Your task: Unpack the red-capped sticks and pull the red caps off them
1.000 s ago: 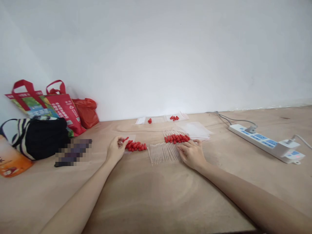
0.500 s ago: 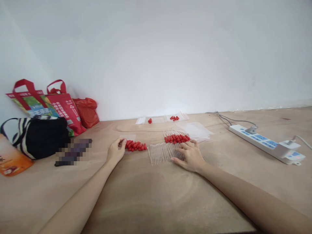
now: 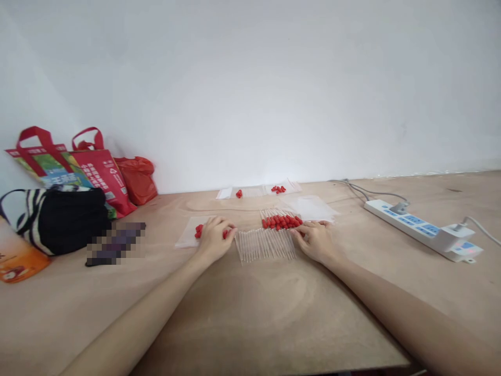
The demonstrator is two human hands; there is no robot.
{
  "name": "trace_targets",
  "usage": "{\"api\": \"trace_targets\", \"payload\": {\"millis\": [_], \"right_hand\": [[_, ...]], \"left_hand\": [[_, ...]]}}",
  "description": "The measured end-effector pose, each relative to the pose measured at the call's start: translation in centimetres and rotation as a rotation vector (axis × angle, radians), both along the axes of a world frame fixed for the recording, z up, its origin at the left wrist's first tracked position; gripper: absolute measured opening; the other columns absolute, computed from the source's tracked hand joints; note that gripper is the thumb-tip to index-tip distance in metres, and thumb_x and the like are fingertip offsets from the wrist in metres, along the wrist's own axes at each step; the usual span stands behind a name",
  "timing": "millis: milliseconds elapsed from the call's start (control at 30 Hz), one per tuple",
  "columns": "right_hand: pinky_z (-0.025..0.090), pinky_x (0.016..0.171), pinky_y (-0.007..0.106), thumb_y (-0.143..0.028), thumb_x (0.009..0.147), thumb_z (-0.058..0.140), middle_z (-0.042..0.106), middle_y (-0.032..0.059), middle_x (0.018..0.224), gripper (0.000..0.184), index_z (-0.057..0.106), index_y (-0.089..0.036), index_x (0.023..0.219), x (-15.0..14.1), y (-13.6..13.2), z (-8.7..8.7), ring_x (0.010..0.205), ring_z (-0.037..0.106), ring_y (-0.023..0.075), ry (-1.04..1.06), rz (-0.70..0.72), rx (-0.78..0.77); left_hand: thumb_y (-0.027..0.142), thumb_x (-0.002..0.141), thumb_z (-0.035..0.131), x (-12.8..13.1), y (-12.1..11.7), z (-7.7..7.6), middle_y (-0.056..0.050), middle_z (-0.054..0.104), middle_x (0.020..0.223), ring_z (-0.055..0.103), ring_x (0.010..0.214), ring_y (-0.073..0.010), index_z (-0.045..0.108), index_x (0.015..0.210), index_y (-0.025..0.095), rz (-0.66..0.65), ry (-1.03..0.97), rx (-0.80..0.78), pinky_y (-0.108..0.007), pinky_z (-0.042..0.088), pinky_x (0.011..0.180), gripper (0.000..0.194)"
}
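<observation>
My left hand (image 3: pixel 214 237) lies with curled fingers over a pile of small red rubber caps (image 3: pixel 199 230) on a clear plastic bag (image 3: pixel 187 239); most of the pile is hidden under it. To its right lies a row of several clear thin tubes (image 3: pixel 262 245) side by side. Behind them is a row of tubes fitted with red caps (image 3: pixel 282 222). My right hand (image 3: pixel 318 240) rests at the right end of the clear tubes, fingers bent and pressed together against them. What they pinch is hidden.
The wooden table (image 3: pixel 254 313) meets a white wall. Clear bags (image 3: pixel 313 208) and a few loose red caps (image 3: pixel 278 189) lie behind. At left stand red shopping bags (image 3: pixel 97 172), a black striped bag (image 3: pixel 58 219) and a blurred dark object (image 3: pixel 115 243). A white power strip (image 3: pixel 422 230) lies at right.
My left hand moved right from the pile's left end onto the red caps. My right hand slid from flat on the clear tubes to their right end, fingers now bent.
</observation>
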State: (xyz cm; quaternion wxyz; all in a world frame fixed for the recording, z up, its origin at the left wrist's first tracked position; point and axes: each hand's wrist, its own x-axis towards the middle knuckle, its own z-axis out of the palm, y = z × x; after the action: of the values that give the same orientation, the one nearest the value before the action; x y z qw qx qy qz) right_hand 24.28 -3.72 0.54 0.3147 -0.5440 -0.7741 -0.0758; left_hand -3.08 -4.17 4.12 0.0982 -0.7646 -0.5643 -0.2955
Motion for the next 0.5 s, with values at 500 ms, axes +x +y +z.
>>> {"api": "trace_targets", "payload": {"millis": [500], "right_hand": [[0.02, 0.07, 0.03, -0.035, 0.083, 0.041, 0.062, -0.0013, 0.057, 0.033, 0.064, -0.023, 0.062, 0.8, 0.5, 0.0, 0.063, 0.053, 0.0117, 0.017, 0.01, 0.041]], "left_hand": [[0.03, 0.069, 0.057, 8.3, 5.2, -0.5, -0.004, 0.063, 0.086, 0.055, 0.087, -0.0209, 0.059, 0.071, 0.02, 0.007, 0.127, -0.247, -0.032, 0.039, 0.076, 0.01]]}}
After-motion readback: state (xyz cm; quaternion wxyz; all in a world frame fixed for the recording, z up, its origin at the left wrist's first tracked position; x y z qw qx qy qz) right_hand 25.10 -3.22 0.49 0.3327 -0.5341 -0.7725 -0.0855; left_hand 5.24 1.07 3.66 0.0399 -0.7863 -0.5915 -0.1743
